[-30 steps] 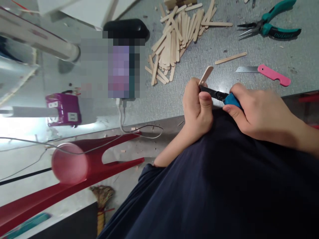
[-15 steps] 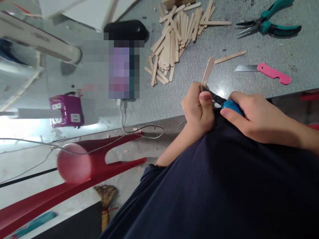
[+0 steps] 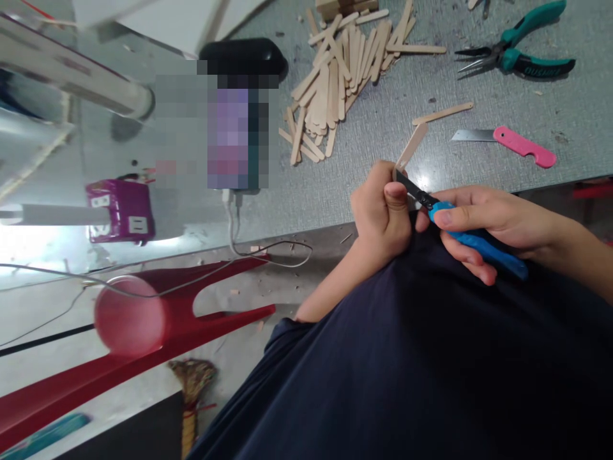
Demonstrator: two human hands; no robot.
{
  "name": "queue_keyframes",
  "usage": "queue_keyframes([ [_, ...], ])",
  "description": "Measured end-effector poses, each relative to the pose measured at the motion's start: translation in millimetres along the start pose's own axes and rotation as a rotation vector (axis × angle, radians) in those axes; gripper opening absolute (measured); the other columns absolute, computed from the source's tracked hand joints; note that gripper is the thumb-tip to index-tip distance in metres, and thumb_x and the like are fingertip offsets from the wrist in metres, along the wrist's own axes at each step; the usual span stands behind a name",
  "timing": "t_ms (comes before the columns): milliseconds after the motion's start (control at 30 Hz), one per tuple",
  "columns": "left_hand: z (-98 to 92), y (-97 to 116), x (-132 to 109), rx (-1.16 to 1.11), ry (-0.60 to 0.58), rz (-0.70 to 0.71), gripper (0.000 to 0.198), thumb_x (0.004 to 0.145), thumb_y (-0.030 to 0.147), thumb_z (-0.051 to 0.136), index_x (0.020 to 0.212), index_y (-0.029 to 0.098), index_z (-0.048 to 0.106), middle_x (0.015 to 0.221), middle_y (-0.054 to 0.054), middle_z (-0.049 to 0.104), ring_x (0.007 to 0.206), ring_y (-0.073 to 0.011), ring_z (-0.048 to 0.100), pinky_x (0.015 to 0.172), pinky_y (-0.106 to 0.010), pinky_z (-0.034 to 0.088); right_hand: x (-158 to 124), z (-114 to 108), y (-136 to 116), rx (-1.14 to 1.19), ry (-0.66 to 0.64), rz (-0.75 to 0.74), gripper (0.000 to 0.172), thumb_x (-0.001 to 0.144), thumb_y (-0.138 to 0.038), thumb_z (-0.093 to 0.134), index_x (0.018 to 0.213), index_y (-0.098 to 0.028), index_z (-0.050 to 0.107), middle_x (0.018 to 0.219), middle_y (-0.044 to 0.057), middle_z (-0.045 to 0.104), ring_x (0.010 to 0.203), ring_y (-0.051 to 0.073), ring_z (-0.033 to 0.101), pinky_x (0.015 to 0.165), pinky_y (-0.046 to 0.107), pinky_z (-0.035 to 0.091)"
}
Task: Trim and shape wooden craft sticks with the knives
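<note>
My left hand [image 3: 382,204] is closed around the lower end of a wooden craft stick [image 3: 412,145], whose rounded tip points up and to the right. My right hand [image 3: 498,220] grips blue-handled pliers [image 3: 467,236], thumb on top of the handle and some fingers loosened below. The dark jaws meet the stick just above my left thumb; whether they pinch it is hard to see. On the table beyond lie another craft stick [image 3: 443,114] and a pink folding knife [image 3: 524,145] with its blade out.
A pile of craft sticks [image 3: 330,89] lies at the back. Green-handled needle-nose pliers [image 3: 514,54] rest at the far right. A black case [image 3: 244,57], a blurred-out device with a white cable [image 3: 232,223] and a purple box [image 3: 122,211] are on the left. Below stands a red chair [image 3: 182,294].
My right hand has shifted its grip and its lower fingers have come away, so the blue handles show more. The craft stick has tilted further to the right.
</note>
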State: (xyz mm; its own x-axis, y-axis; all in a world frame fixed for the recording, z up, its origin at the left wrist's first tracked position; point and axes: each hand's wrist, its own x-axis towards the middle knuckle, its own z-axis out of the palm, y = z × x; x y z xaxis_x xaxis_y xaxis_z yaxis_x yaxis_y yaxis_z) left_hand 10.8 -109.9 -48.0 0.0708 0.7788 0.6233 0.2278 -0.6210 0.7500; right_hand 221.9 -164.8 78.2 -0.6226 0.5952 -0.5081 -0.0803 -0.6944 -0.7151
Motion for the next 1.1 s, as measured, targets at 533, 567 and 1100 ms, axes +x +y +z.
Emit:
queue_keyframes([
  [533,-5.0,15.0,12.5,-0.032,-0.063,0.127,0.041,0.137,0.047,0.064,0.100,0.028,0.071,0.068,0.007,0.064,0.053,-0.0080,0.053,0.054,-0.030,0.032,2.4,-3.5,24.4,0.406,-0.189,-0.059,0.030,0.120,-0.045,0.090,0.117,-0.021,0.072,0.074,-0.011,0.060,0.042,0.006,0.040,0.041,0.016,0.039],
  [567,-4.3,15.4,11.7,-0.020,-0.042,0.125,0.043,0.137,0.047,0.064,0.099,0.027,0.071,0.069,0.006,0.065,0.053,-0.0082,0.054,0.055,-0.030,0.032,2.9,-3.5,25.5,0.406,-0.180,-0.068,0.028,0.122,-0.045,0.087,0.117,-0.021,0.072,0.074,-0.011,0.059,0.042,0.006,0.038,0.041,0.016,0.038],
  [1100,-9.2,19.2,10.8,-0.090,-0.129,-0.077,0.052,0.137,0.058,0.061,0.096,0.028,0.073,0.068,0.004,0.062,0.054,-0.0123,0.054,0.056,-0.035,0.033,-10.3,-0.9,29.8,0.043,0.169,-0.309,0.047,0.113,-0.058,0.099,0.101,-0.027,0.065,0.065,-0.010,0.061,0.044,0.013,0.058,0.044,0.025,0.042],
])
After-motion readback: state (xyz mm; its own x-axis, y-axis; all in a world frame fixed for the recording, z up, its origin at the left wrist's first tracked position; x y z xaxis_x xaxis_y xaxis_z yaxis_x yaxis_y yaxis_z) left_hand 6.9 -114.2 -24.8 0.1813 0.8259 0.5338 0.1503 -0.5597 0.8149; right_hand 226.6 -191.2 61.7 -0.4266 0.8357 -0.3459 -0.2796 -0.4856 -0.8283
